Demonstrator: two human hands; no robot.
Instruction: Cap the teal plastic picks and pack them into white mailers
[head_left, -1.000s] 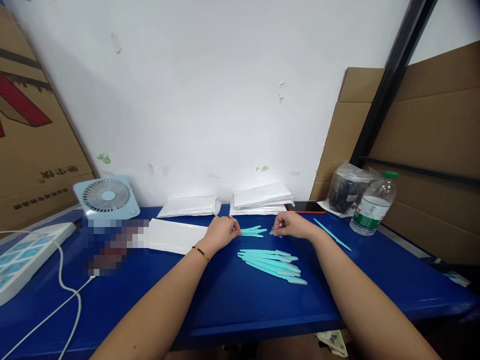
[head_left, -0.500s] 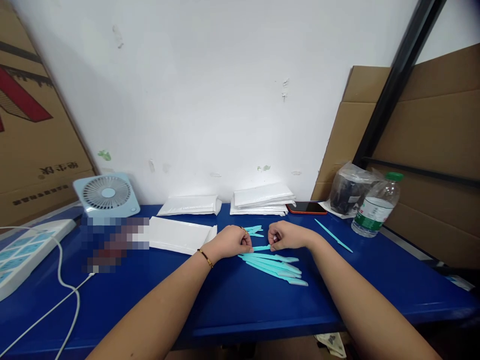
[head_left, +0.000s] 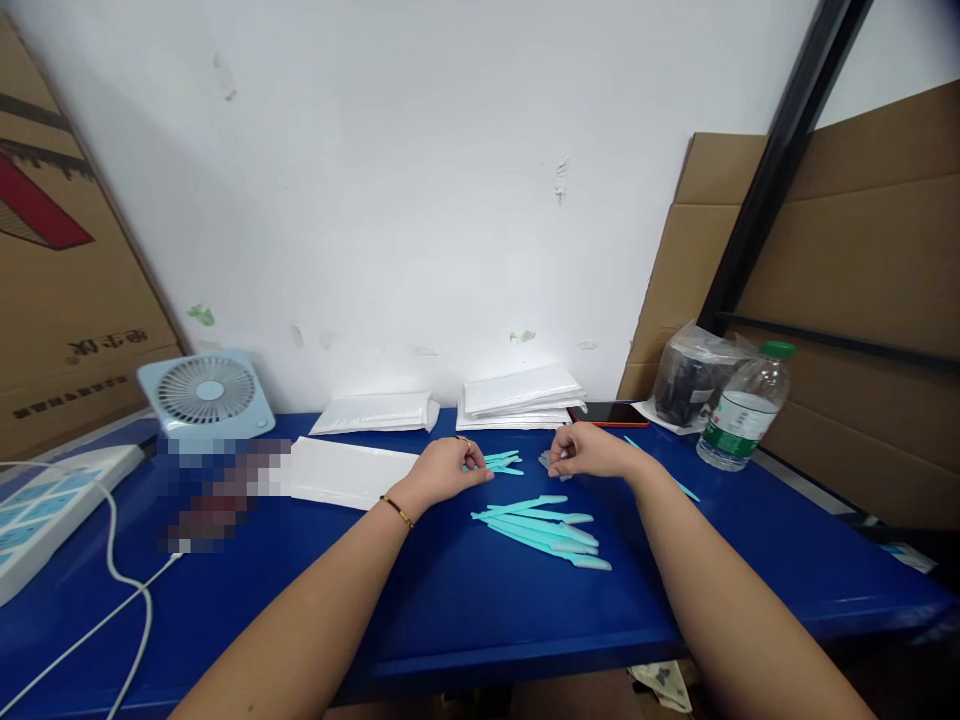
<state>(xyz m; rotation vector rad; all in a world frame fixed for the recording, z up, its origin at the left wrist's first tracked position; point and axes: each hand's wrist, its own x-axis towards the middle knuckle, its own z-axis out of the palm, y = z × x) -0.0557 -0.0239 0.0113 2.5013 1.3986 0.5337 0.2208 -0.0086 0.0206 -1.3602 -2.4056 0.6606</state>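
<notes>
My left hand (head_left: 450,468) is closed at the left end of a small heap of turquoise eyebrow razors (head_left: 506,462), thumb and finger around a razor's end. Turquoise shows between its fingers. To the right, my right hand (head_left: 589,452) pinches at small translucent grey pieces (head_left: 545,460) that look like blade caps; its fingertips partly hide them. Nearer me lies a fan of several capped eyebrow razors (head_left: 540,530), their left ends together and their capped ends spread rightward. Another turquoise razor (head_left: 688,491) lies apart, partly behind my right forearm.
White packets (head_left: 517,395) are stacked by the wall, with another white packet (head_left: 345,475) left of my hand. A phone (head_left: 611,413), a water bottle (head_left: 742,415) and a bagged dark object (head_left: 686,385) stand right. A fan (head_left: 208,392) and power strip (head_left: 67,510) sit left.
The razor that was between both hands now lies on top of the fan of capped razors. My left hand has moved up-left to the small heap, my right hand up-right to the translucent pieces.
</notes>
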